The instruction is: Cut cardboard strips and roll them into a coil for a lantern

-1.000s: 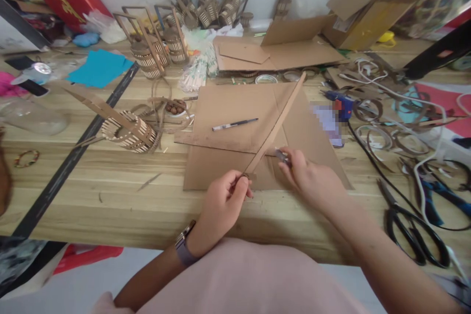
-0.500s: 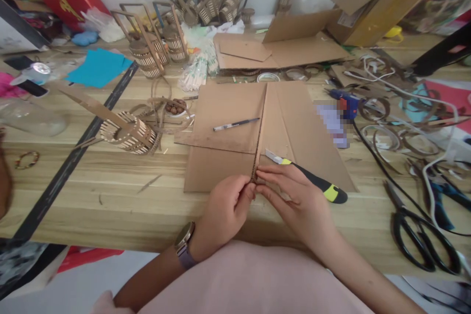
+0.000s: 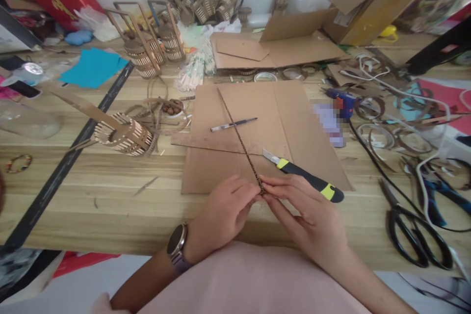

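though thin, cardboard strip (image 3: pixel 242 141) between hands (image 3: pixel 225 206) (image 3: pixel 312 211)

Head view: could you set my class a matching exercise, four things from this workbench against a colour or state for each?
Things
1. Cardboard strip
2. Utility knife
3. Paper sheets
4. Scissors

Descriptions
A. Bright blue
B. Black loop handles
C. Near end held by the left hand and right hand
D. Black and yellow-green, blade out

Pairs: 1-C, 2-D, 3-A, 4-B
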{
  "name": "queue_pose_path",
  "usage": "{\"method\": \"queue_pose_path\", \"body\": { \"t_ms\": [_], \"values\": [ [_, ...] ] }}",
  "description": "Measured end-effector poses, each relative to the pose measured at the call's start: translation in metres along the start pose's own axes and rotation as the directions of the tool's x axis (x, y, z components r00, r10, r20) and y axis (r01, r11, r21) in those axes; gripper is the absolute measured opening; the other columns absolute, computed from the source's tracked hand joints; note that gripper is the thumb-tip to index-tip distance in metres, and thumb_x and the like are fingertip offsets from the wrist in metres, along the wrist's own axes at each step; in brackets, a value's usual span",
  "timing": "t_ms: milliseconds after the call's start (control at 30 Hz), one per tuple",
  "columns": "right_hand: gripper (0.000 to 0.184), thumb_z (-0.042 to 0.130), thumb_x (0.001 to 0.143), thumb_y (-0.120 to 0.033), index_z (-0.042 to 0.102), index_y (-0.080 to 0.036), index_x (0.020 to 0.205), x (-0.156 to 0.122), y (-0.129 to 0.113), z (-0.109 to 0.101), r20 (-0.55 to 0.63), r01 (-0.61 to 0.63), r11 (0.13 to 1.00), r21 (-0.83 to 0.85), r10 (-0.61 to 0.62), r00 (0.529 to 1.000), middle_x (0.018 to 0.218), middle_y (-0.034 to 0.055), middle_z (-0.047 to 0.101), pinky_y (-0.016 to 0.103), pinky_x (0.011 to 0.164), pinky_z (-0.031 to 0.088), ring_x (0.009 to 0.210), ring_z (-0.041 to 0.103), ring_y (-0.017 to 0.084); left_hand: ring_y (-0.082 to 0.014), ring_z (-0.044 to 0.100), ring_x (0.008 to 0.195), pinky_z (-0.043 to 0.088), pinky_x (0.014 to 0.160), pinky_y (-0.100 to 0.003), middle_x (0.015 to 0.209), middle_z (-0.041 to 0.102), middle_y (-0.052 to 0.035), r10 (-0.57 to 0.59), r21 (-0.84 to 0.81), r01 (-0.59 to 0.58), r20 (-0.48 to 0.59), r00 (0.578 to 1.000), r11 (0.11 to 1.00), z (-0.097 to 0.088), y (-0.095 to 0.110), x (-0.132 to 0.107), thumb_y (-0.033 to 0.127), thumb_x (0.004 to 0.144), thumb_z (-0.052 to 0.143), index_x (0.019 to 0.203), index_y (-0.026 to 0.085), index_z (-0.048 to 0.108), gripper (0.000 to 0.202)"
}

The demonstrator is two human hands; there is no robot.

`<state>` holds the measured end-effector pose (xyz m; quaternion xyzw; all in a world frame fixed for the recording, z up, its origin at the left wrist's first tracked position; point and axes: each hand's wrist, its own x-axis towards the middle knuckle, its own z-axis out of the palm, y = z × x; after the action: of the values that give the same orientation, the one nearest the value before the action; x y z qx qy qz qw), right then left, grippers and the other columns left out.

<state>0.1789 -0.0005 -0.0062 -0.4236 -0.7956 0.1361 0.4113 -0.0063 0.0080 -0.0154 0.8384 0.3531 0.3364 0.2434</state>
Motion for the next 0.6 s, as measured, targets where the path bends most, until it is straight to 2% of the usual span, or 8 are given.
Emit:
{"method": "queue_pose_path", "body": {
  "t_ms": [200,600],
  "values": [
    [0.014,0.059,0.088,-0.009,0.063,-0.022,0.090,0.0003,-0.0037,-0.0009,-0.022,0.058,0.998,0.006,-0.058,0.998,0.093,0.0069,0.078,0.032,0.071,0.060,0.084,0.074,0.019,-0.0173,0.049,0.072,0.041,0.066,-0.028,0.076,0.056,-0.0032,0.012,-0.036,-0.011,0.022,1.000,0.999,-0.0019,0.0019,-0.0001,0.022,0.106,0.033,0.083,0.019,0.051,0.030],
    [0.017,0.060,0.085,-0.007,0.062,-0.023,0.088,0.0030,-0.0048,-0.0003,-0.027,0.060,0.995,0.084,-0.058,0.998,0.089,0.0044,0.077,0.030,0.067,0.060,0.077,0.073,0.016,-0.0171,0.052,0.077,0.044,0.073,-0.027,0.080,0.062,-0.0052,0.027,-0.169,-0.020,0.043,0.999,0.985,-0.0078,0.0012,-0.0009,0.022,0.106,0.036,0.082,0.018,0.053,0.030]
  ]
}}
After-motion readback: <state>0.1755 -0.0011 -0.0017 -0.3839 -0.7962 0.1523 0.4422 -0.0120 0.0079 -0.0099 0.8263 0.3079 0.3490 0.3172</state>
